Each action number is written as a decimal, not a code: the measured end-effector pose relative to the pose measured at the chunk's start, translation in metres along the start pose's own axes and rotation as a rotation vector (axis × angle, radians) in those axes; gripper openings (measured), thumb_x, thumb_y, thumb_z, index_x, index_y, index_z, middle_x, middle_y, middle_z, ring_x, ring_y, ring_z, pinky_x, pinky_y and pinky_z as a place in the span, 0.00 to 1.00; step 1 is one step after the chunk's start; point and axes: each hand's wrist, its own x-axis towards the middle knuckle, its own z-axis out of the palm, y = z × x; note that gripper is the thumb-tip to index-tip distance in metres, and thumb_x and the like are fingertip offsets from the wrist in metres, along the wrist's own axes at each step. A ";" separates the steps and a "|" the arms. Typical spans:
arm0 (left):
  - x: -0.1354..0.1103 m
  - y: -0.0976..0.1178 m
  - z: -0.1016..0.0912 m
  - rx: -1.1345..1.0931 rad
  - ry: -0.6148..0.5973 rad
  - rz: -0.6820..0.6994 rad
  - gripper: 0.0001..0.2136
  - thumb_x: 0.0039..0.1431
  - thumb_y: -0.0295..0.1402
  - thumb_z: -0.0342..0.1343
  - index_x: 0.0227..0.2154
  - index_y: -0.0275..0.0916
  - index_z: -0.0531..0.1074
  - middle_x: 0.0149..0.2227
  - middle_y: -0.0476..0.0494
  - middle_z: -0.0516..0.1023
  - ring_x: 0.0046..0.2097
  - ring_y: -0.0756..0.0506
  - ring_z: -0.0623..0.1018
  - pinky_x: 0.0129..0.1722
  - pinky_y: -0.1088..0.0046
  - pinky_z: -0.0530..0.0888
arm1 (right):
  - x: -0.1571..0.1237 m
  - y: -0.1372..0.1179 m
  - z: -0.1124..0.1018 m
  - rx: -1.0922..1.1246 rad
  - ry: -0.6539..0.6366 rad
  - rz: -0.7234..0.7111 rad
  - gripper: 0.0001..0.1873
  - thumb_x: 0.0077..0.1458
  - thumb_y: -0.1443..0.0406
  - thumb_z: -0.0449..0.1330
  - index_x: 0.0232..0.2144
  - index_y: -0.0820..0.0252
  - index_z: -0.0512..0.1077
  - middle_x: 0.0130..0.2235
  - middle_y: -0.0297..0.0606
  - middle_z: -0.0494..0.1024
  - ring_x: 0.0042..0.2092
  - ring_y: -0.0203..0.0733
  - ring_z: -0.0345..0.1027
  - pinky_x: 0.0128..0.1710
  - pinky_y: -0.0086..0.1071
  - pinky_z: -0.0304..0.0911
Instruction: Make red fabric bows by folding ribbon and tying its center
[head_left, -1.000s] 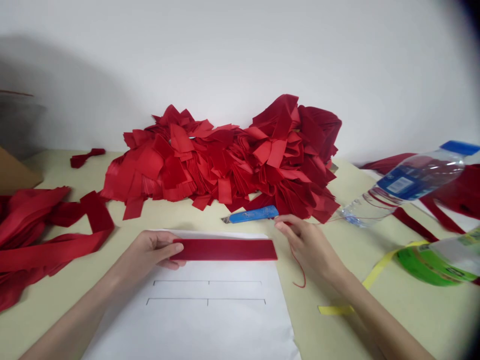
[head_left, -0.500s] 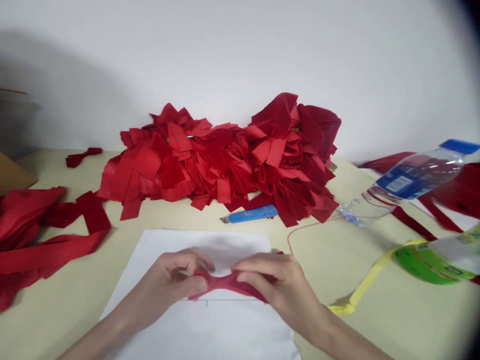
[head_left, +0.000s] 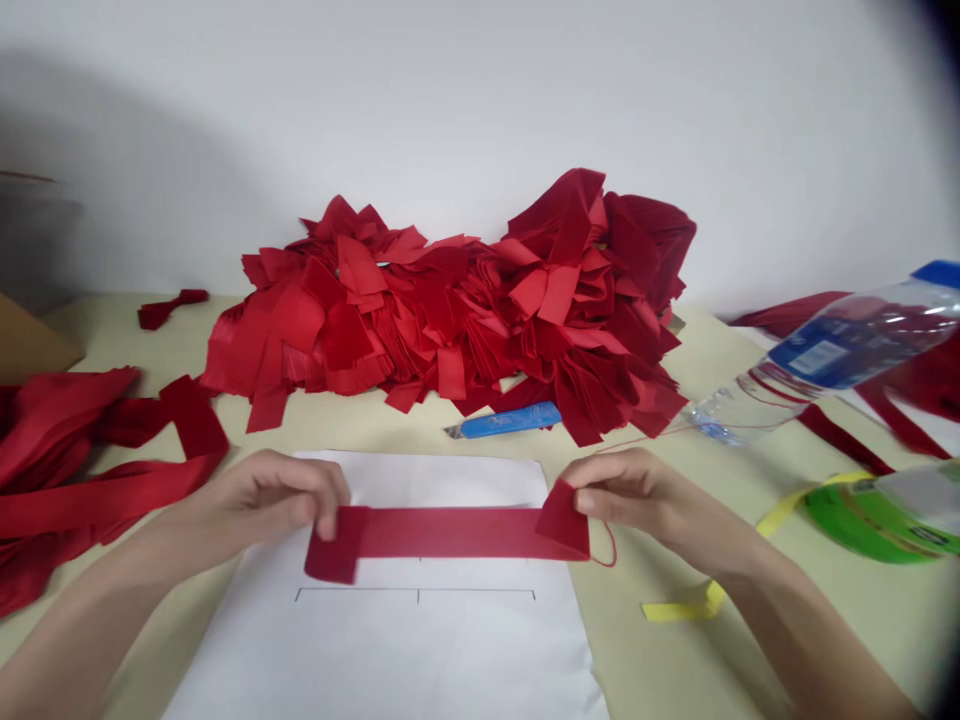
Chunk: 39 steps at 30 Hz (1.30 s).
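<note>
A red fabric strip [head_left: 450, 532] is stretched flat over a white paper sheet [head_left: 405, 640] printed with thin rectangle outlines. My left hand [head_left: 262, 500] pinches the strip's left end, which folds down. My right hand [head_left: 645, 500] pinches the right end, which folds up, with a thin red thread [head_left: 607, 555] looping below the fingers. Both hands are closed on the strip.
A big heap of cut red fabric pieces [head_left: 465, 310] lies behind the paper, with a blue utility knife [head_left: 510, 421] in front of it. Long red ribbon [head_left: 82, 470] lies left. A tilted water bottle [head_left: 832, 360], a green tape roll [head_left: 877, 515] and yellow tape [head_left: 679, 608] lie right.
A second ago the strip lay flat under my left hand. Both hands then bunched it together at the middle, and now they have pulled apart, stretching it out with its ends folded.
</note>
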 end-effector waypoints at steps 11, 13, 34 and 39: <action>0.048 0.010 0.066 0.112 -0.123 -0.017 0.06 0.50 0.30 0.54 0.31 0.41 0.74 0.32 0.48 0.78 0.35 0.46 0.75 0.39 0.70 0.69 | 0.026 -0.003 0.023 -0.084 -0.080 0.070 0.08 0.51 0.60 0.58 0.30 0.56 0.76 0.31 0.34 0.73 0.23 0.30 0.60 0.14 0.21 0.54; 0.051 0.007 0.069 0.128 -0.096 -0.006 0.06 0.50 0.30 0.54 0.31 0.40 0.74 0.31 0.48 0.77 0.34 0.46 0.75 0.37 0.70 0.69 | 0.029 -0.002 0.026 -0.112 -0.083 0.092 0.09 0.52 0.60 0.57 0.31 0.56 0.75 0.31 0.33 0.73 0.18 0.26 0.55 0.11 0.20 0.51; 0.049 -0.004 0.071 0.209 -0.068 0.059 0.07 0.49 0.30 0.54 0.32 0.42 0.73 0.34 0.49 0.75 0.35 0.46 0.72 0.37 0.69 0.70 | 0.052 0.013 0.065 -0.369 -0.017 -0.065 0.07 0.52 0.68 0.56 0.34 0.57 0.73 0.32 0.33 0.75 0.35 0.36 0.68 0.36 0.31 0.61; 0.049 -0.007 0.073 0.195 -0.074 0.086 0.08 0.49 0.28 0.52 0.33 0.42 0.72 0.34 0.48 0.75 0.37 0.45 0.73 0.38 0.68 0.71 | 0.048 0.009 0.071 -0.452 0.028 -0.067 0.07 0.51 0.69 0.58 0.33 0.56 0.74 0.33 0.35 0.75 0.40 0.40 0.67 0.40 0.34 0.61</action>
